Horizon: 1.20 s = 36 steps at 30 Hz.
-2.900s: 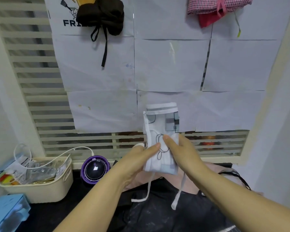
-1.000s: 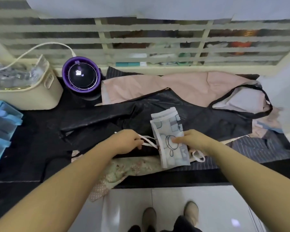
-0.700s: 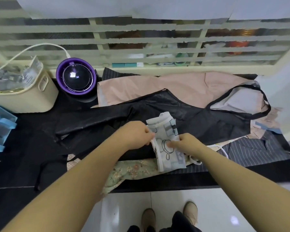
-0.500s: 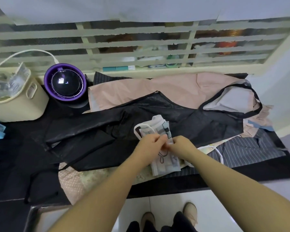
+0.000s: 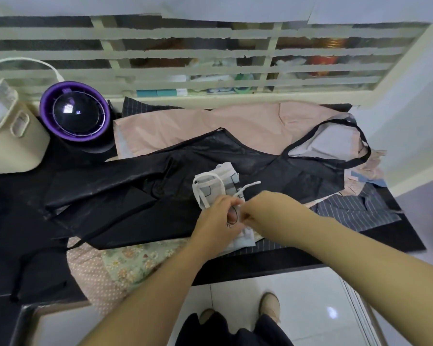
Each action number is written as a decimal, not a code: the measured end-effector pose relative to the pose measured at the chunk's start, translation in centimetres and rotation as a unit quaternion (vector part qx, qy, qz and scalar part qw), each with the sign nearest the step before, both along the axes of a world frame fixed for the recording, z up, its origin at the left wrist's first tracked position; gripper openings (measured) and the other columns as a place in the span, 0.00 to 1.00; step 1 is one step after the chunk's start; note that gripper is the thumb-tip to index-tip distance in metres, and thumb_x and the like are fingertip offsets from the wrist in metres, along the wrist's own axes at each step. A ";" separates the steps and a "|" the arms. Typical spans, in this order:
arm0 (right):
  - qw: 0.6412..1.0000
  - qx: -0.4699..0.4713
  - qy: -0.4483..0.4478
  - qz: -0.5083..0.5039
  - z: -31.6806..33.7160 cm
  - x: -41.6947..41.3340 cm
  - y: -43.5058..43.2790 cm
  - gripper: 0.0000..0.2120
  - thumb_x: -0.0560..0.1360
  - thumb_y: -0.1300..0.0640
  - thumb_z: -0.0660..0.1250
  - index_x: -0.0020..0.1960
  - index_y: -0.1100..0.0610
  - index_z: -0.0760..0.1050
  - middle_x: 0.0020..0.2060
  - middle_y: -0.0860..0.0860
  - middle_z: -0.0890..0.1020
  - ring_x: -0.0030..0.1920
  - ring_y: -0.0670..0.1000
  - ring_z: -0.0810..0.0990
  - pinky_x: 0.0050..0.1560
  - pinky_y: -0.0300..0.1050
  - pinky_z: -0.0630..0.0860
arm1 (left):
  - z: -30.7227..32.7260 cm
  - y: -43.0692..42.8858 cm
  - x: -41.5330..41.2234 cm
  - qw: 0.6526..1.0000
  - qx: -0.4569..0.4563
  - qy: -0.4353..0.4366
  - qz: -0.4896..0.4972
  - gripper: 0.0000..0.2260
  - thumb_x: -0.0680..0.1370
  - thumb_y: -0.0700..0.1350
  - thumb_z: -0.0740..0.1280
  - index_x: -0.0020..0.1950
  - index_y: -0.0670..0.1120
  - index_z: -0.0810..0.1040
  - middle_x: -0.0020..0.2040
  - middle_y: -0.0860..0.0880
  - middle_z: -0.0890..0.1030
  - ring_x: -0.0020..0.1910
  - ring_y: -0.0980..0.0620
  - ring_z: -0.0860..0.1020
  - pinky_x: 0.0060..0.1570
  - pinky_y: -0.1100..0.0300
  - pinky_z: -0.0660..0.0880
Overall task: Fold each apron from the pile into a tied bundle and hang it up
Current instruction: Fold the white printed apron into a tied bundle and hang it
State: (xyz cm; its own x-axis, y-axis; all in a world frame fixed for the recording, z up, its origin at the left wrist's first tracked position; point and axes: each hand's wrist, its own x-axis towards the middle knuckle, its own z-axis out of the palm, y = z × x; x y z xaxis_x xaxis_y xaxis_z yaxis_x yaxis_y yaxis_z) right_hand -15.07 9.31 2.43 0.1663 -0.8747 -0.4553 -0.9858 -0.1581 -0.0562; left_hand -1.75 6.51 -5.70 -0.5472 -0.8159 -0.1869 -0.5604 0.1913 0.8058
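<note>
Moved since a second ago: both hands, formerly apart with one tie drawn out to the left, now meet over the bundle's middle; a tie end now stands up beyond them.

Item: folded apron (image 5: 221, 179), white with a printed pattern, lying on the black apron (image 5: 140, 191) at the front of the counter (image 5: 8, 221).

Grip: left hand (image 5: 216, 221) and right hand (image 5: 265, 208), fingers curled, each pinch the white tie (image 5: 249, 186) where the two hands touch. One loop of tie lies round the bundle's far left corner.

Handling, as judged: light, soft, thin cloth, not fragile. The folds probably spring open if pressure comes off, so the bundle is best pinned at its middle and worked by the tie close to the knot. The narrow tape looks apt to slip.

Other stock: pink apron (image 5: 210, 126), striped apron (image 5: 360, 211) and floral apron (image 5: 133, 258), all unfolded, overlapping under and around the black one.

Not legible: the knot itself, covered by the hands; the bundle's near half, largely under the left hand; whether the tie passes beneath the bundle; any hanging place, which is out of frame.
</note>
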 end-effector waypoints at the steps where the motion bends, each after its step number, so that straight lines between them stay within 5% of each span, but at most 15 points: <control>1: 0.999 0.003 -0.038 0.030 0.8 1.0 -0.4 0.10 0.78 0.60 0.60 0.54 0.51 0.78 0.42 0.49 0.79 0.43 0.52 0.78 0.45 0.45 0.75 | 0.1 0.0 0.1 1.000 0.012 0.000 0.015 0.16 0.74 0.38 0.68 0.61 0.49 0.74 0.44 0.58 0.73 0.46 0.54 0.75 0.43 0.70 0.71; 3: 0.986 0.014 -0.162 0.021 1.9 2.8 -1.5 0.09 0.79 0.58 0.60 0.52 0.54 0.79 0.46 0.49 0.82 0.46 0.49 0.79 0.48 0.42 0.76 | 0.3 0.2 0.2 0.997 0.057 -0.005 0.041 0.13 0.77 0.36 0.64 0.62 0.42 0.75 0.44 0.56 0.75 0.52 0.48 0.76 0.38 0.73 0.67; 6: 0.917 0.020 -0.391 -0.078 2.4 3.8 -3.7 0.07 0.79 0.55 0.63 0.54 0.49 0.78 0.49 0.42 0.82 0.47 0.40 0.79 0.50 0.31 0.75 | 0.5 0.3 0.1 0.998 0.062 0.024 0.020 0.09 0.81 0.43 0.60 0.58 0.48 0.78 0.44 0.58 0.76 0.44 0.58 0.75 0.43 0.69 0.67; 9: 0.806 -0.072 -0.534 -0.244 2.0 1.6 -5.1 0.08 0.80 0.58 0.61 0.56 0.50 0.75 0.52 0.45 0.82 0.42 0.46 0.80 0.51 0.43 0.79 | 0.3 -0.1 0.1 0.993 0.110 0.045 0.018 0.12 0.83 0.46 0.55 0.54 0.49 0.79 0.40 0.58 0.75 0.42 0.59 0.74 0.44 0.69 0.70; 10: 0.809 -0.094 -0.514 -0.268 1.5 0.5 -5.0 0.09 0.80 0.61 0.60 0.56 0.53 0.75 0.51 0.46 0.82 0.39 0.48 0.79 0.49 0.45 0.79 | 0.2 -0.3 0.2 0.990 0.124 0.060 0.018 0.12 0.84 0.46 0.54 0.53 0.48 0.78 0.41 0.55 0.76 0.43 0.57 0.75 0.47 0.64 0.72; 12: 0.884 -0.078 -0.398 -0.232 -0.3 -1.4 -4.0 0.10 0.78 0.63 0.60 0.54 0.55 0.77 0.51 0.49 0.82 0.36 0.46 0.79 0.47 0.44 0.80 | 0.2 -0.7 0.3 0.988 0.133 0.070 0.022 0.11 0.84 0.46 0.54 0.52 0.48 0.76 0.44 0.49 0.78 0.45 0.51 0.76 0.51 0.53 0.74; 15: 0.937 0.002 -0.300 -0.178 -3.2 -2.2 -1.9 0.11 0.75 0.61 0.65 0.57 0.53 0.75 0.52 0.46 0.79 0.36 0.37 0.77 0.40 0.34 0.76 | -0.1 -1.1 0.2 0.990 0.121 0.064 0.021 0.10 0.83 0.46 0.55 0.49 0.51 0.75 0.44 0.47 0.80 0.48 0.47 0.79 0.53 0.48 0.74; 19: 0.947 -0.015 -0.269 -0.174 -4.0 -1.5 -1.3 0.12 0.76 0.60 0.65 0.58 0.52 0.71 0.42 0.42 0.76 0.33 0.39 0.74 0.31 0.29 0.67 | -0.3 -1.4 0.3 0.992 0.109 0.066 0.018 0.10 0.83 0.45 0.55 0.48 0.51 0.74 0.46 0.46 0.82 0.48 0.47 0.80 0.54 0.47 0.76; 22: 0.961 -0.034 -0.227 -0.155 -4.0 -1.5 -1.4 0.12 0.76 0.58 0.66 0.59 0.53 0.72 0.45 0.47 0.78 0.40 0.46 0.77 0.40 0.37 0.73 | -0.3 -1.6 0.2 0.993 0.098 0.063 0.015 0.10 0.84 0.45 0.55 0.50 0.49 0.75 0.45 0.46 0.81 0.45 0.50 0.80 0.51 0.53 0.76; 25: 0.966 -0.062 -0.177 -0.178 -3.8 -1.6 -1.2 0.04 0.75 0.55 0.68 0.49 0.53 0.76 0.43 0.50 0.80 0.44 0.51 0.79 0.47 0.48 0.77 | 0.0 -1.9 0.1 0.993 0.103 0.055 0.017 0.12 0.84 0.45 0.54 0.51 0.48 0.76 0.38 0.49 0.80 0.36 0.57 0.77 0.43 0.61 0.74; 29: 0.926 -0.095 -0.245 -0.272 -4.4 0.0 0.3 0.05 0.73 0.54 0.72 0.41 0.55 0.81 0.37 0.48 0.81 0.39 0.46 0.78 0.41 0.37 0.74 | 0.6 -2.8 -0.4 0.991 0.133 0.010 0.024 0.15 0.84 0.46 0.53 0.52 0.46 0.80 0.36 0.53 0.78 0.31 0.63 0.73 0.32 0.70 0.67; 33: 0.893 -0.104 -0.293 -0.326 -6.4 1.0 1.4 0.04 0.73 0.55 0.71 0.45 0.55 0.83 0.40 0.49 0.83 0.41 0.46 0.79 0.40 0.35 0.74 | 1.2 -3.5 -0.6 0.983 0.182 0.003 0.019 0.15 0.83 0.46 0.55 0.51 0.48 0.81 0.37 0.55 0.78 0.34 0.59 0.75 0.39 0.64 0.70; 36: 0.902 -0.124 -0.290 -0.295 -7.5 1.2 1.7 0.07 0.75 0.52 0.69 0.49 0.52 0.83 0.40 0.49 0.83 0.40 0.46 0.79 0.42 0.41 0.76 | 1.1 -3.9 -0.4 0.977 0.210 0.004 0.030 0.13 0.83 0.46 0.56 0.49 0.51 0.80 0.44 0.53 0.82 0.40 0.58 0.80 0.51 0.60 0.76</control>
